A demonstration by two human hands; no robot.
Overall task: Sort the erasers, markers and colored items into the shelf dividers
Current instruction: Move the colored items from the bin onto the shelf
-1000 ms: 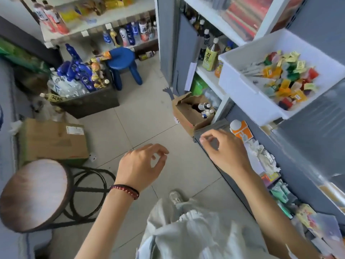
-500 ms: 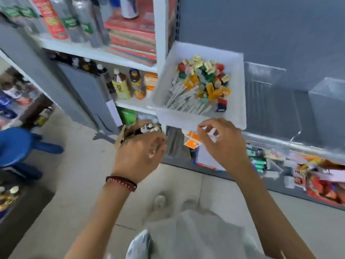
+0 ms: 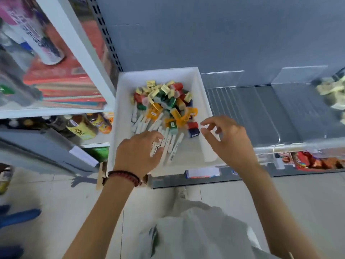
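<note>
Grey shelving point(image 3: 252, 113) backs your hands. Your left hand point(image 3: 138, 152) lies with bent fingers on the white markers point(image 3: 174, 144) (whether its grip is clamped on one, I cannot tell). Your right hand point(image 3: 230, 140) hovers beside it, grip apart, holding nothing. Both are over the white bin point(image 3: 119, 128), where erasers point(image 3: 165, 89) and coloured items point(image 3: 176, 114) are piled behind the markers. Clear dividers point(image 3: 222, 78) stand to the right.

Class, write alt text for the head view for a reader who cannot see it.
Two hands reach into a white bin of markers and colored items: the left hand lies on the markers, the right hand hovers open. Clear dividers stand beside the bin.
</note>
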